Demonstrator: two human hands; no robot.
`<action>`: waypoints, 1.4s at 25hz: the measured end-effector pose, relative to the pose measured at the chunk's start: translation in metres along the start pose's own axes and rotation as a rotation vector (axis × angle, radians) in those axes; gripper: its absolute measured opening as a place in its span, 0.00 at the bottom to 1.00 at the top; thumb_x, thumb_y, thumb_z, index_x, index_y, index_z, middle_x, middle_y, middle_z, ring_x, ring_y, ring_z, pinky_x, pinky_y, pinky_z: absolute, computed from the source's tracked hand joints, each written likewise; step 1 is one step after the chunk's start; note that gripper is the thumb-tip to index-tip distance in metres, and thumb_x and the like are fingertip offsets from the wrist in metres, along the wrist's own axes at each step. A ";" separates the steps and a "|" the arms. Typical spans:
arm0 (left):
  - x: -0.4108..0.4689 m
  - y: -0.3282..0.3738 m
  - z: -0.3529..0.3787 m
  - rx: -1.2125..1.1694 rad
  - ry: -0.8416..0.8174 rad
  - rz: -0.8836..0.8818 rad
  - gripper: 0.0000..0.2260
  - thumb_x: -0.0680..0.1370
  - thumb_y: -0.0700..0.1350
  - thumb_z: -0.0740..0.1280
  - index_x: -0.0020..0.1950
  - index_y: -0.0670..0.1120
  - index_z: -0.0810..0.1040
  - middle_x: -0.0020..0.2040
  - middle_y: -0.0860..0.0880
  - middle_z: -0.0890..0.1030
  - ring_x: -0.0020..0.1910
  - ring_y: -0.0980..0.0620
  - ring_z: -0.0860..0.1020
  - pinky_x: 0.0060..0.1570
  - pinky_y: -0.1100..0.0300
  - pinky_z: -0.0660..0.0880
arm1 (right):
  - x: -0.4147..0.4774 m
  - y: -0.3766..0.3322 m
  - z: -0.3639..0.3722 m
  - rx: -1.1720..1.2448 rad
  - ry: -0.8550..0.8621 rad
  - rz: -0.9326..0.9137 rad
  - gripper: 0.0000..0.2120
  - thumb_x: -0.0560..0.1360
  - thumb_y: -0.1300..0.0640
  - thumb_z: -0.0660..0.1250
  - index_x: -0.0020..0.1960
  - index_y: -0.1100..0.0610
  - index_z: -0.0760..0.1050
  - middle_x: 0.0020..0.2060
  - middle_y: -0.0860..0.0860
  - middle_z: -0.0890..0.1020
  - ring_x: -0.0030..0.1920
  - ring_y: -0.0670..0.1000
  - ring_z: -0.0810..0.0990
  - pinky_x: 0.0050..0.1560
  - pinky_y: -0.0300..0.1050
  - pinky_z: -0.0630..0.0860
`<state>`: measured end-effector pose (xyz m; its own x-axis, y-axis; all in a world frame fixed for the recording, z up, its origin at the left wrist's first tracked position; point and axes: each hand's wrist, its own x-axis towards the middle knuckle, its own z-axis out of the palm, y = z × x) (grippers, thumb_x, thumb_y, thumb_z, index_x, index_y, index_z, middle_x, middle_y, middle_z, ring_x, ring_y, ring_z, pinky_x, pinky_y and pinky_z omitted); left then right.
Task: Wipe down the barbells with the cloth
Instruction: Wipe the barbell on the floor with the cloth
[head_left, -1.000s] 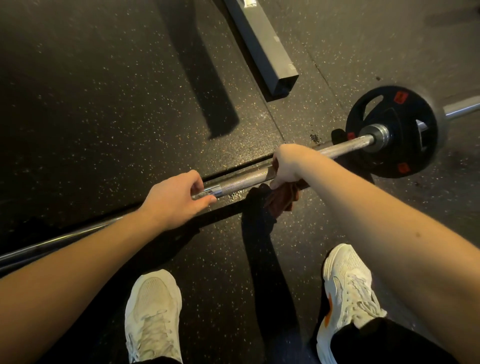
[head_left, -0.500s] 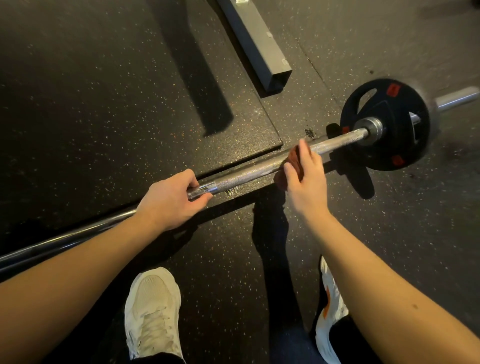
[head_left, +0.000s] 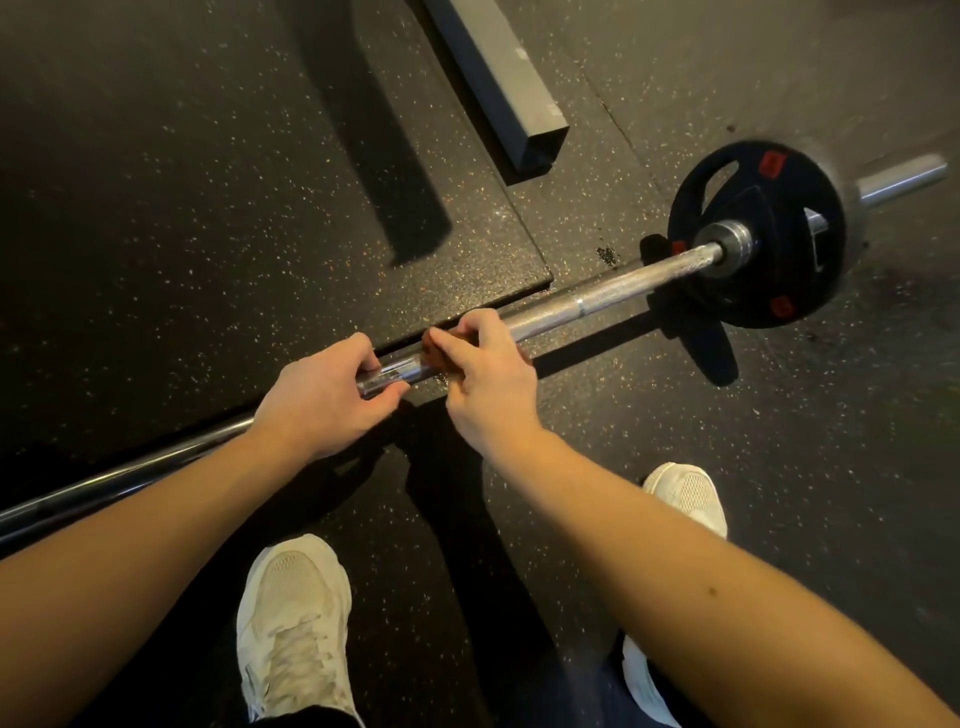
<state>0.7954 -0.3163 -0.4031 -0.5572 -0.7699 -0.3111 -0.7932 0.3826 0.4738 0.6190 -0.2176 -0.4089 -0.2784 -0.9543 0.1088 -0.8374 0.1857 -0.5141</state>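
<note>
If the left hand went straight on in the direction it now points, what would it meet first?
The left hand points up and right, nearly along the bar it grips. Going on, it would most likely meet the reddish cloth and the right hand holding it, close ahead.

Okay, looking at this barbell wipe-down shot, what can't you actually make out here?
Head view:
The cloth is mostly hidden under the right hand; only a reddish scrap shows.
The barbell runs off the left edge, so that end and any plate on it are unseen.
The weight plate has red labels too blurred to read.
The grey beam is cut off by the top edge.
</note>
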 end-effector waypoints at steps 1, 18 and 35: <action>-0.001 -0.001 0.000 0.006 0.009 0.002 0.12 0.77 0.61 0.70 0.49 0.58 0.70 0.42 0.57 0.78 0.38 0.58 0.78 0.36 0.60 0.75 | 0.004 0.015 -0.011 -0.016 -0.021 0.012 0.23 0.73 0.62 0.70 0.66 0.49 0.80 0.58 0.49 0.72 0.57 0.49 0.74 0.49 0.50 0.77; 0.000 -0.003 0.002 0.038 0.053 0.046 0.13 0.76 0.63 0.69 0.48 0.57 0.70 0.40 0.57 0.77 0.37 0.58 0.77 0.34 0.60 0.71 | 0.021 0.109 -0.099 -0.089 -0.014 0.241 0.25 0.79 0.62 0.65 0.75 0.49 0.71 0.75 0.45 0.70 0.71 0.51 0.72 0.70 0.58 0.73; 0.001 -0.008 0.004 0.124 0.060 0.082 0.17 0.74 0.65 0.70 0.51 0.57 0.70 0.45 0.56 0.79 0.39 0.56 0.78 0.41 0.55 0.78 | 0.052 0.106 -0.060 -0.340 -0.250 0.170 0.12 0.78 0.50 0.71 0.56 0.52 0.71 0.55 0.52 0.69 0.47 0.60 0.78 0.46 0.60 0.79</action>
<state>0.8002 -0.3184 -0.4107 -0.6089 -0.7609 -0.2240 -0.7717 0.5029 0.3894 0.4872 -0.2333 -0.4066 -0.3382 -0.9231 -0.1829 -0.9082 0.3711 -0.1935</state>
